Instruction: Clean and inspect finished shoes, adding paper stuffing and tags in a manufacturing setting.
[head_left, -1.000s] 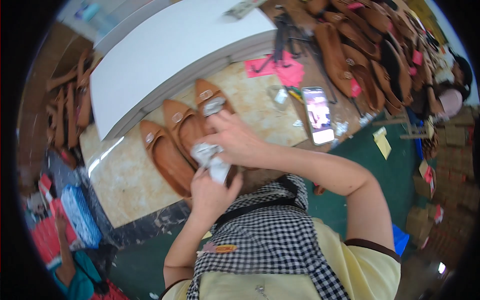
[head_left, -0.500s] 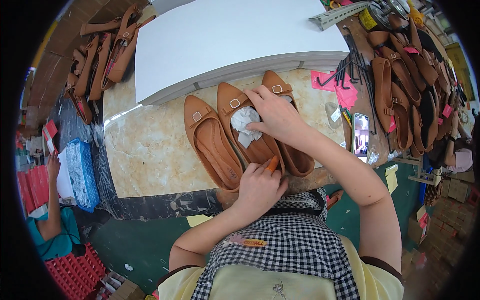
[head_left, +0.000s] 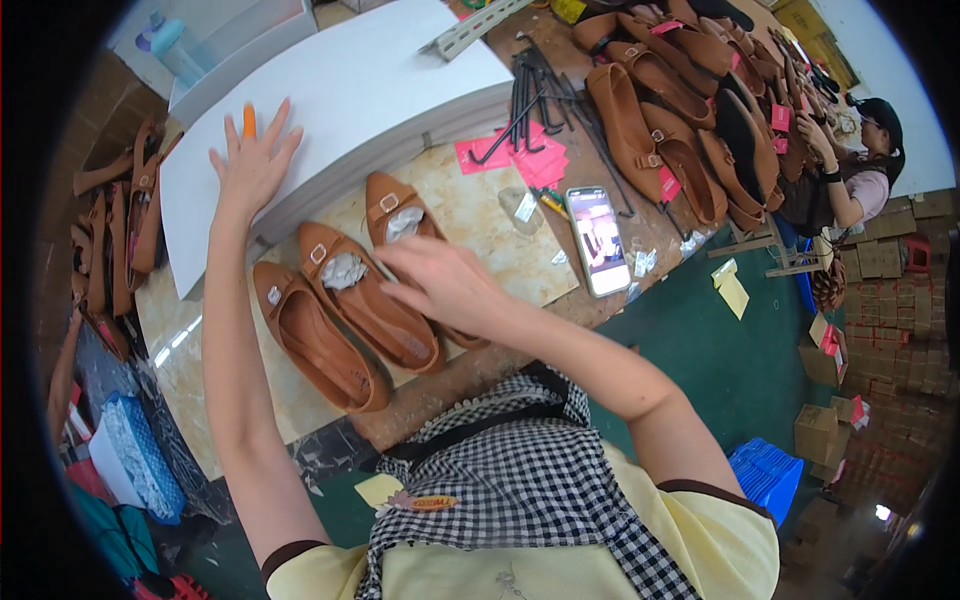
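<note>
Three tan pointed flats with square buckles lie side by side on the marbled board: a left shoe, a middle shoe and a right shoe. Crumpled white paper fills the middle shoe's toe; more white paper shows in the right one. The left shoe's insole is bare. My left hand, an orange cover on one finger, spreads over the stack of white sheets. Over the middle and right shoes hovers my right hand, thumb and fingers apart, partly hiding the right shoe.
A phone lies at the board's right edge. Behind it are pink cards, black hex keys and a heap of tan shoes. More shoes stand at left. A co-worker is at far right.
My left hand has gone from the middle shoe's heel to the white stack. My right hand has drawn back from the paper, now deeper in the middle shoe's toe. The view has shifted rightward.
</note>
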